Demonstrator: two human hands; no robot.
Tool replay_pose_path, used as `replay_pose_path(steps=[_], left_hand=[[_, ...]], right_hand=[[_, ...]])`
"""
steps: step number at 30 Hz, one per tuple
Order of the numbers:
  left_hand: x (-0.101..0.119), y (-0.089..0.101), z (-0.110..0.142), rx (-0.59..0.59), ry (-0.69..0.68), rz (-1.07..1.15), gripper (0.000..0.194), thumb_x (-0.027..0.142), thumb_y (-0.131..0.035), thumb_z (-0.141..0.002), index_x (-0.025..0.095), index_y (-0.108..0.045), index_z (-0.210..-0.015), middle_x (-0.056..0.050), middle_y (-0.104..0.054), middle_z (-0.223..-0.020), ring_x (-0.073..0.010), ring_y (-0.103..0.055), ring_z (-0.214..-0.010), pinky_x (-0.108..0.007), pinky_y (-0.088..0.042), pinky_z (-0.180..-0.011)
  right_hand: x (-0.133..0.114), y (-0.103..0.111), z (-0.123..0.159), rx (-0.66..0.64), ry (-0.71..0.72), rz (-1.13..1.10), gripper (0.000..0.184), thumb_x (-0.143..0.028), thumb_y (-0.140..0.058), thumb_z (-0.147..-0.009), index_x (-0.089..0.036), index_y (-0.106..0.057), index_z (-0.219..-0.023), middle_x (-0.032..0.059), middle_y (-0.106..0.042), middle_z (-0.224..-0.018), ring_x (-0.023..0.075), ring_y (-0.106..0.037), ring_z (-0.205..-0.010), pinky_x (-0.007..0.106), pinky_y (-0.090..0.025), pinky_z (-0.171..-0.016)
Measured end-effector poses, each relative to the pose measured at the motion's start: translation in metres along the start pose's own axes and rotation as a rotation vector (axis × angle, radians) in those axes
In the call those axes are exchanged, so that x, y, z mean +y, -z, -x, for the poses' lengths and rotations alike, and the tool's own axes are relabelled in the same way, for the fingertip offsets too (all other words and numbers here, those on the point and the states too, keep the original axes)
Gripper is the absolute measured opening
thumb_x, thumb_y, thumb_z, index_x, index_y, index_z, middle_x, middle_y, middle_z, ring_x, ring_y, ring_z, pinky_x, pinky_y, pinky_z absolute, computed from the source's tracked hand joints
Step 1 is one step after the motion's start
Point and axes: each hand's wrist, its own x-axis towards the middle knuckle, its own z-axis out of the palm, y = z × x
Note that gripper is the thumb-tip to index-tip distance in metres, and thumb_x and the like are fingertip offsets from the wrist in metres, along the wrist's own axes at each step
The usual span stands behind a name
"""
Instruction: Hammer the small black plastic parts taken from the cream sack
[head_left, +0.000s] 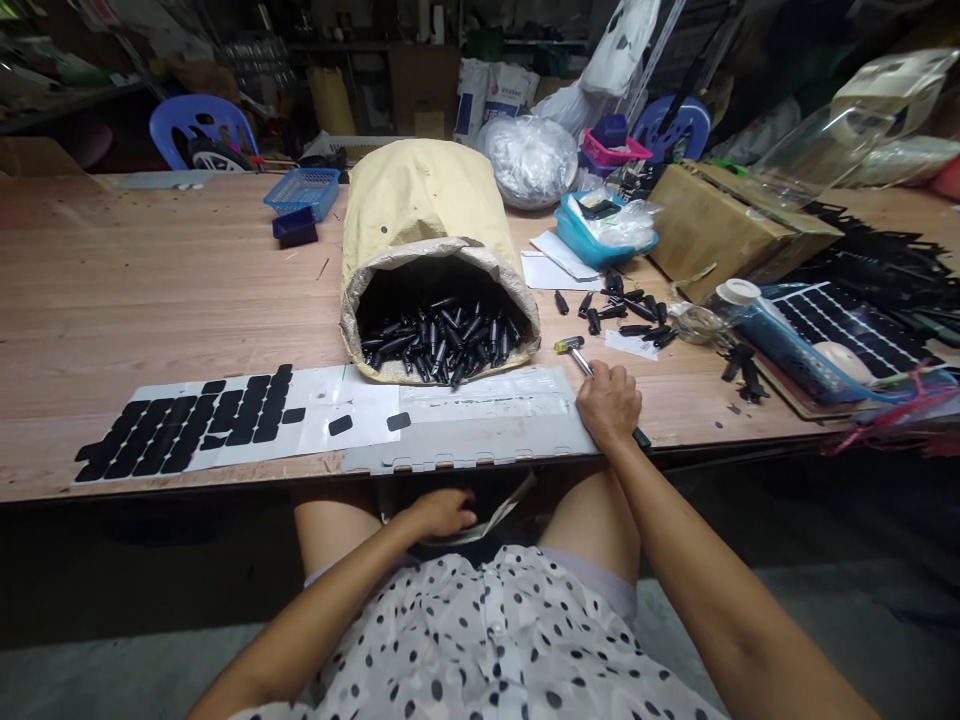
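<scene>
Right grip (610, 403) clasps a hammer (579, 357) near sack (431, 195) and black parts (594, 321); left grip (444, 511) unclear.

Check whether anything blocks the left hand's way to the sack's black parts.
The edge of the table and the grey board stand between; the left hand is below them. Beyond, the mouth of the sack faces that edge; nothing visible covers the black parts.
</scene>
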Motion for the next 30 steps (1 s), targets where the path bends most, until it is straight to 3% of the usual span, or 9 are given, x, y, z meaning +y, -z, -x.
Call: replay_pose_path(steps=[3,4,5,9,10,12,19,24,30], left_hand=[[0.039,0.04,0.023,-0.594,-0.102,0.304,0.038,0.046,-0.07,-0.078,0.025,-0.074,-0.11,0.001,-0.073,-0.082,-0.0157,-0.066,-0.069,-0.028,-0.054,-0.068],[0.051,0.058,0.025,-0.63,-0.131,0.386,0.042,0.049,-0.067,-0.081,0.023,-0.072,-0.114,0.0,-0.072,-0.085,-0.0157,-0.066,-0.073,-0.028,-0.054,-0.069],[0.061,0.075,0.023,-0.501,-0.151,0.387,0.041,0.05,-0.065,-0.083,0.022,-0.071,-0.113,-0.001,-0.072,-0.086,-0.0154,-0.065,-0.074,-0.027,-0.053,-0.069],[0.083,0.127,-0.013,0.515,-0.086,0.068,0.022,0.037,-0.062,-0.089,0.02,-0.07,-0.099,-0.003,-0.069,-0.092,-0.0173,-0.064,-0.085,-0.03,-0.052,-0.079],[0.084,0.133,-0.026,0.688,-0.04,-0.034,0.018,0.034,-0.063,-0.089,0.02,-0.07,-0.098,-0.004,-0.068,-0.094,-0.0186,-0.064,-0.088,-0.03,-0.051,-0.08],[0.081,0.136,-0.049,0.863,0.055,-0.205,0.017,0.031,-0.067,-0.086,0.02,-0.069,-0.099,-0.006,-0.066,-0.099,-0.0218,-0.064,-0.093,-0.032,-0.051,-0.081],[0.057,0.132,-0.072,0.893,0.186,-0.332,0.016,0.031,-0.069,-0.087,0.024,-0.068,-0.101,-0.007,-0.065,-0.104,-0.0254,-0.065,-0.096,-0.032,-0.05,-0.078],[0.051,0.132,-0.056,0.981,0.004,-0.211,0.013,0.027,-0.067,-0.087,0.022,-0.072,-0.098,-0.004,-0.066,-0.097,-0.02,-0.064,-0.09,-0.031,-0.05,-0.083],[0.089,0.086,-0.07,0.679,-0.233,-0.159,0.015,0.027,-0.07,-0.087,0.024,-0.074,-0.101,-0.002,-0.068,-0.097,-0.0188,-0.063,-0.093,-0.03,-0.051,-0.084]], right_hand=[[0.001,-0.002,0.001,0.013,0.008,0.004,0.033,-0.023,-0.042,-0.095,-0.017,-0.065,-0.118,0.0157,-0.059,-0.1,0.0286,-0.05,-0.094,0.035,-0.033,-0.07],[0.002,-0.003,0.001,0.016,0.011,0.005,0.033,-0.023,-0.042,-0.094,-0.017,-0.065,-0.117,0.0155,-0.059,-0.1,0.0284,-0.05,-0.094,0.035,-0.033,-0.07],[0.002,-0.003,0.001,0.018,0.013,0.006,0.033,-0.023,-0.042,-0.094,-0.017,-0.065,-0.118,0.0153,-0.058,-0.1,0.0283,-0.05,-0.095,0.034,-0.033,-0.07],[0.002,-0.004,0.0,0.02,0.011,-0.001,0.033,-0.023,-0.043,-0.094,-0.017,-0.066,-0.118,0.015,-0.058,-0.1,0.0283,-0.05,-0.094,0.034,-0.034,-0.07],[0.001,-0.003,0.0,0.017,0.01,-0.002,0.033,-0.023,-0.043,-0.094,-0.017,-0.066,-0.118,0.0151,-0.058,-0.1,0.0284,-0.05,-0.094,0.034,-0.034,-0.07],[0.0,-0.002,0.0,0.0,0.007,0.002,0.033,-0.023,-0.044,-0.094,-0.017,-0.065,-0.119,0.0154,-0.058,-0.101,0.0283,-0.051,-0.094,0.034,-0.034,-0.07],[-0.001,-0.001,0.0,0.008,0.008,0.009,0.033,-0.023,-0.043,-0.094,-0.017,-0.066,-0.118,0.015,-0.059,-0.1,0.0278,-0.051,-0.095,0.033,-0.033,-0.07],[-0.004,0.003,0.0,-0.025,-0.008,0.013,0.034,-0.022,-0.043,-0.095,-0.017,-0.066,-0.119,0.0159,-0.06,-0.103,0.0285,-0.052,-0.097,0.034,-0.033,-0.07],[-0.005,0.006,0.0,-0.035,-0.013,0.022,0.032,-0.027,-0.044,-0.097,-0.017,-0.065,-0.119,0.0151,-0.059,-0.104,0.028,-0.051,-0.098,0.033,-0.034,-0.071]])
